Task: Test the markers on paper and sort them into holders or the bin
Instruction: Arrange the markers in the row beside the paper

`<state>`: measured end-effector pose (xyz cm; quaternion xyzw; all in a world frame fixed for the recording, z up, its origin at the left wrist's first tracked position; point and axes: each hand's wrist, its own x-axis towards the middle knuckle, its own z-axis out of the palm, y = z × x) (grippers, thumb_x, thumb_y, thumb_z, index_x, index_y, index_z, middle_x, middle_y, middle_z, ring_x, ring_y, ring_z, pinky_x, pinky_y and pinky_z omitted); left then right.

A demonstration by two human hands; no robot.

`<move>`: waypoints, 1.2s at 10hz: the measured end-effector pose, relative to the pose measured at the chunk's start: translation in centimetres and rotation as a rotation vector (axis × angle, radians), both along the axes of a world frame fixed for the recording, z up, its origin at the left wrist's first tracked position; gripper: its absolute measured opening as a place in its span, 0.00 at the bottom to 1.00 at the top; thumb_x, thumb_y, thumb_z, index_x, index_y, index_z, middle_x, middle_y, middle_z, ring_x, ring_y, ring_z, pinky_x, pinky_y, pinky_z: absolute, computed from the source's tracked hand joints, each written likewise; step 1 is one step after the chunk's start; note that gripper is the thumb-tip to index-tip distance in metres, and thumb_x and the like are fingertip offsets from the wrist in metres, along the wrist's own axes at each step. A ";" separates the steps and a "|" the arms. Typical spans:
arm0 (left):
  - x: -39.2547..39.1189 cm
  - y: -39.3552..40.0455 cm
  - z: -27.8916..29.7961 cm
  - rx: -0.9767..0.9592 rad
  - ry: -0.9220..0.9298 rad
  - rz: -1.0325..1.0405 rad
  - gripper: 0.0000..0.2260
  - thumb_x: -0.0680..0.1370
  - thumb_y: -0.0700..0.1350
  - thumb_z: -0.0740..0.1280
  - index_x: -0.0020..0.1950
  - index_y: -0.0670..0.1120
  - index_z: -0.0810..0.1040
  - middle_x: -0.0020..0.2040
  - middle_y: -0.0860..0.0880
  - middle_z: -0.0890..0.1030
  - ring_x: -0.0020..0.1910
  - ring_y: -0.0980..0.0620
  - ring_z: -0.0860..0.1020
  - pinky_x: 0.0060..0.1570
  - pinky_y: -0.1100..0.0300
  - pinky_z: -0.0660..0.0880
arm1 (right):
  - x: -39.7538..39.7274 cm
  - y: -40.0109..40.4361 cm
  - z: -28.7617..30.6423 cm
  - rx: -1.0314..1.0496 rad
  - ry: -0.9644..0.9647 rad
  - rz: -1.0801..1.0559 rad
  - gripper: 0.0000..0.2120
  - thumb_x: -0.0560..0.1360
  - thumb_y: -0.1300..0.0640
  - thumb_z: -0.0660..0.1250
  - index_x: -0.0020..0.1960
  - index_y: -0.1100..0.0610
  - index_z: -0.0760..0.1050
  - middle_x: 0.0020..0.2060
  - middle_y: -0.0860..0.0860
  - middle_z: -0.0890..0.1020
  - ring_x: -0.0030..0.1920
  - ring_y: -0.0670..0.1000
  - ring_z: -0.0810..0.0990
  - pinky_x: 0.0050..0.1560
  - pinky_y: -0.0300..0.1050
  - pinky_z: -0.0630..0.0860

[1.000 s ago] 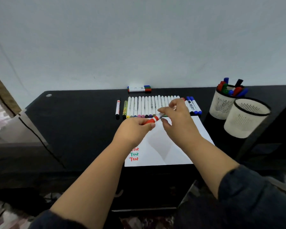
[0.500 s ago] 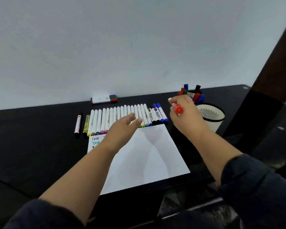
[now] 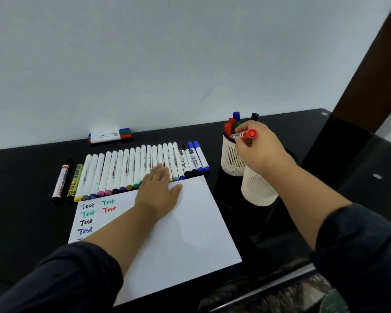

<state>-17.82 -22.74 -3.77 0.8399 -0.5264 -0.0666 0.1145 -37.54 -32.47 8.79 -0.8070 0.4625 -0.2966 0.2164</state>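
Note:
My right hand [image 3: 256,147] grips a red-capped marker [image 3: 246,134] over the far white mesh holder [image 3: 231,159], which holds several red, green, blue and black markers. A second white mesh holder [image 3: 256,190] stands nearer, partly behind my right wrist. My left hand [image 3: 159,188] lies flat and open on the top edge of the white paper [image 3: 178,233], fingertips touching a long row of white markers [image 3: 131,168]. The paper bears several coloured "Test" words [image 3: 95,213] at its left.
A red-and-black marker [image 3: 61,181] and a yellow marker [image 3: 75,180] lie left of the row. A small bundle of markers [image 3: 110,136] sits by the wall. The black table [image 3: 20,177] ends at right near a dark brown post [image 3: 370,64].
The red marker passed from both hands to my right hand, which carried it right to the far holder. My left hand let go and settled flat on the paper. The view swung right.

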 end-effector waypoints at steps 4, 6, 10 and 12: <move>0.3 -0.3 -0.8 -0.005 -0.056 0.016 0.30 0.81 0.58 0.49 0.78 0.46 0.46 0.78 0.48 0.44 0.76 0.52 0.42 0.72 0.58 0.40 | 2.8 -2.8 0.5 -0.018 0.212 -0.030 0.09 0.80 0.55 0.59 0.55 0.59 0.74 0.42 0.53 0.76 0.42 0.52 0.75 0.42 0.44 0.69; 0.3 -0.4 -0.9 -0.025 -0.061 0.012 0.30 0.81 0.58 0.50 0.78 0.46 0.46 0.78 0.49 0.45 0.76 0.52 0.43 0.72 0.58 0.41 | 3.4 -3.7 1.1 -0.003 0.367 -0.046 0.11 0.79 0.57 0.60 0.60 0.61 0.69 0.45 0.55 0.75 0.52 0.57 0.77 0.45 0.46 0.68; 0.4 -0.3 -1.1 -0.054 -0.055 0.014 0.29 0.81 0.58 0.51 0.78 0.46 0.47 0.78 0.49 0.45 0.76 0.52 0.43 0.72 0.59 0.41 | 2.7 -4.3 0.4 0.011 0.126 -0.045 0.11 0.78 0.54 0.62 0.58 0.56 0.70 0.50 0.53 0.78 0.49 0.52 0.77 0.49 0.48 0.77; 0.2 -0.3 -1.0 -0.059 -0.050 0.016 0.29 0.81 0.58 0.51 0.78 0.45 0.47 0.78 0.49 0.46 0.76 0.52 0.44 0.72 0.59 0.40 | 2.5 -4.1 0.2 -0.042 0.188 0.010 0.12 0.78 0.56 0.62 0.61 0.54 0.68 0.49 0.55 0.77 0.49 0.55 0.78 0.49 0.53 0.78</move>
